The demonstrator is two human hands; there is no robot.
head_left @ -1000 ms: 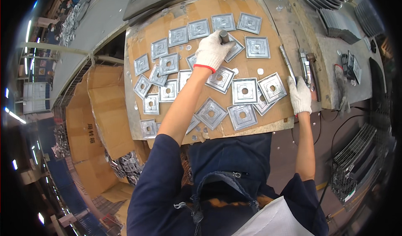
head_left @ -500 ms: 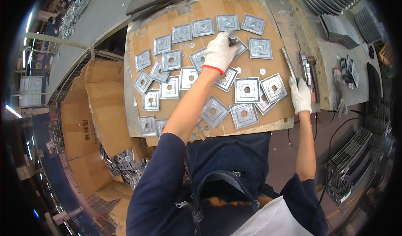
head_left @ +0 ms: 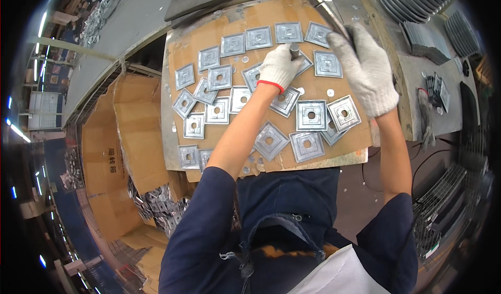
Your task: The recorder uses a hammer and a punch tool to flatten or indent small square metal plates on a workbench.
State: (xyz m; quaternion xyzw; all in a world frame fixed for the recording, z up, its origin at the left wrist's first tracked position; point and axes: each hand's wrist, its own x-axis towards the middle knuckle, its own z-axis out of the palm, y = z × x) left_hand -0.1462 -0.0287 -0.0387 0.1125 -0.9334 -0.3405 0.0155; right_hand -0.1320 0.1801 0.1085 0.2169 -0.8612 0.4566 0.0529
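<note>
My left hand point(head_left: 278, 67), in a white knit glove with a red cuff, is closed around a short round metal punch point(head_left: 295, 50). It holds the punch upright over a square grey metal plate point(head_left: 305, 66) that my fingers partly hide. Raised over the right side of the cardboard, my gloved right hand point(head_left: 367, 70) grips a long metal rod point(head_left: 324, 9). The rod slants up and left, and its far end runs out of the picture. Around the left hand lie several similar plates, some with a hole in the middle, like one plate point(head_left: 311, 115) near the front.
Flattened cardboard point(head_left: 209, 137) covers the bench, with small round metal discs scattered on it. Stacked metal parts point(head_left: 415, 1) stand at the back right. Grey gloves point(head_left: 427, 117) hang at the right edge. A large cardboard box point(head_left: 104, 189) with metal pieces point(head_left: 162, 205) stands at left.
My right hand has lifted the metal rod off the bench's right side and swung it up and left over the cardboard. My left hand still holds the punch on the same plate.
</note>
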